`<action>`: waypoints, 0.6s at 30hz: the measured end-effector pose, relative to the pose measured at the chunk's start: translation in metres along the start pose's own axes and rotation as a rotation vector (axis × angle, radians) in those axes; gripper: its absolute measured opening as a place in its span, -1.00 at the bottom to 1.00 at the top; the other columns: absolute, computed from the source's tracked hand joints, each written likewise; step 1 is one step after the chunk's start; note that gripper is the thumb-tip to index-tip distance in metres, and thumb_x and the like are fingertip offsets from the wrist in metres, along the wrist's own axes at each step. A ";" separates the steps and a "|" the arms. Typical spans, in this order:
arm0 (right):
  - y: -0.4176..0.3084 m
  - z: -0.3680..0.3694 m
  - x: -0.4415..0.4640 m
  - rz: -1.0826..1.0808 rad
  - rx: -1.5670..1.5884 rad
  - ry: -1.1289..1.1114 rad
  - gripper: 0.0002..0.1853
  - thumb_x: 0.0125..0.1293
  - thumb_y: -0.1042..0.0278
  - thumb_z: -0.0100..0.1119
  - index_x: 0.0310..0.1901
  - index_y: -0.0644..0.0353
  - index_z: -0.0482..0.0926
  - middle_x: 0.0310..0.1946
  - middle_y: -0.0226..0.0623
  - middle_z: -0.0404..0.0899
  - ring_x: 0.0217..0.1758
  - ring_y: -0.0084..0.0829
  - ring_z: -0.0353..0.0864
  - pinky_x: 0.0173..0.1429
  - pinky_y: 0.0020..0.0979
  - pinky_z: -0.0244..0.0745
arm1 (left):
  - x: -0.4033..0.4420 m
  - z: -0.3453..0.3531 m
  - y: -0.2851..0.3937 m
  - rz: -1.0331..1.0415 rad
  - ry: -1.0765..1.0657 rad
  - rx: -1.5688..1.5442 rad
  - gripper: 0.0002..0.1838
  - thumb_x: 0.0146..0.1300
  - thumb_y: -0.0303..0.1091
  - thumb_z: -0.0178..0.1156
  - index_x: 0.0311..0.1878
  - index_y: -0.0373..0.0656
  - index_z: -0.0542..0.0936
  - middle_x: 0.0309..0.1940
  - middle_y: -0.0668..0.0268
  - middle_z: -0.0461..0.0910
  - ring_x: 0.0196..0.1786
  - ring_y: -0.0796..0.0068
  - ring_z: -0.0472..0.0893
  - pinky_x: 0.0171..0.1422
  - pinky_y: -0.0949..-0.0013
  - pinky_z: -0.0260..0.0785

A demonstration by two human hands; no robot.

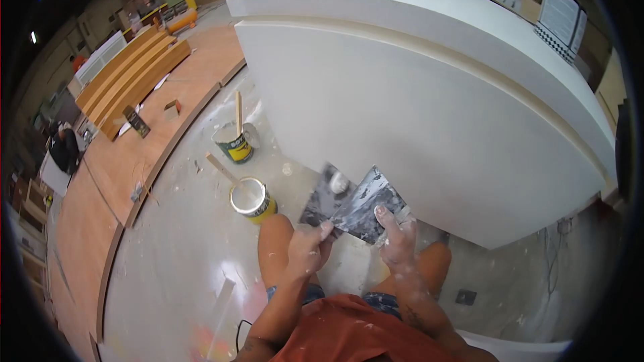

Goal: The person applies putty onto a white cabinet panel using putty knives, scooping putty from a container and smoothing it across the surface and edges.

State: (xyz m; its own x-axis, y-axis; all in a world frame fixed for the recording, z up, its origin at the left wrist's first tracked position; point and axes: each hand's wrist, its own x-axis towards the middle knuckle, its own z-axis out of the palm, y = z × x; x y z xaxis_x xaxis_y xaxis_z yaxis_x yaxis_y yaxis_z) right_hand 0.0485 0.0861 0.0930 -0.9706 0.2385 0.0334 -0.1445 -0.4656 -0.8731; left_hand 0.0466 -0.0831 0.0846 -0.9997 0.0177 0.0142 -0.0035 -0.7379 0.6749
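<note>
My left hand [310, 248] grips a dark, smeared metal plate [320, 202] that carries a lump of white paste [339, 183]. A second flat metal blade [369, 206], streaked with white and grey, is held in my right hand [398, 241], its thumb on the face. The two blades overlap or meet at their inner edges between my hands. White residue covers my fingers. Just beyond them stands a large white curved panel [402, 121]. An open can of white material [252, 200] with a stick in it sits on the floor, left of my hands.
Another can [236, 144] with a stick stands farther back. Stacked wooden pieces [134, 80] lie on a raised wooden platform [100, 194] at left. A crouching person [64, 149] is at far left. An open notebook [561, 21] rests on the panel's top right.
</note>
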 end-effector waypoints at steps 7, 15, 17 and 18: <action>0.021 0.033 0.018 -0.432 -0.367 0.152 -0.73 0.33 0.47 0.22 0.02 0.41 0.59 -0.10 -0.31 0.63 -0.09 -0.56 0.57 0.05 -0.46 0.48 | 0.027 -0.054 0.047 0.250 -0.757 1.157 -0.46 0.45 -0.26 0.06 0.38 -0.38 0.32 -0.03 0.15 0.60 0.13 0.37 0.53 0.32 0.34 0.28; -0.014 0.089 -0.016 -1.312 -1.258 -0.270 -0.69 0.21 0.53 0.25 0.02 0.24 0.63 -0.11 -0.10 0.67 -0.26 -0.16 0.67 -0.21 -0.30 0.57 | 0.053 -0.064 0.071 -0.599 -0.047 -0.304 -0.59 0.48 -0.19 0.03 0.24 -0.26 0.46 0.01 0.20 0.63 0.01 0.33 0.66 0.13 0.18 0.53; 0.003 0.093 -0.015 -1.207 -1.420 -0.408 -0.61 0.22 0.50 0.22 0.12 0.13 0.59 -0.04 -0.11 0.65 -0.19 -0.11 0.65 -0.24 -0.26 0.56 | 0.057 -0.060 0.073 -0.563 -0.085 -0.257 -0.60 0.48 -0.19 0.03 0.22 -0.27 0.47 0.00 0.20 0.63 0.00 0.33 0.67 0.11 0.20 0.54; 0.018 0.087 -0.011 -1.072 -1.522 -0.362 -0.57 0.25 0.47 0.21 0.18 0.07 0.56 0.01 -0.12 0.63 -0.13 -0.11 0.64 -0.25 -0.24 0.56 | 0.058 -0.059 0.074 -0.514 -0.117 -0.207 -0.61 0.48 -0.18 0.03 0.20 -0.27 0.48 -0.01 0.20 0.63 -0.02 0.33 0.67 0.08 0.22 0.54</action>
State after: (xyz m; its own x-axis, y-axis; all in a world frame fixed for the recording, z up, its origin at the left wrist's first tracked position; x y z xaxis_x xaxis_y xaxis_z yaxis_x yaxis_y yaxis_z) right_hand 0.0396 0.0008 0.1190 -0.6166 -0.3829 0.6879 -0.5577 0.8292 -0.0384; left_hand -0.0127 -0.1765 0.0916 -0.8591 0.4757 -0.1888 -0.5056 -0.7315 0.4575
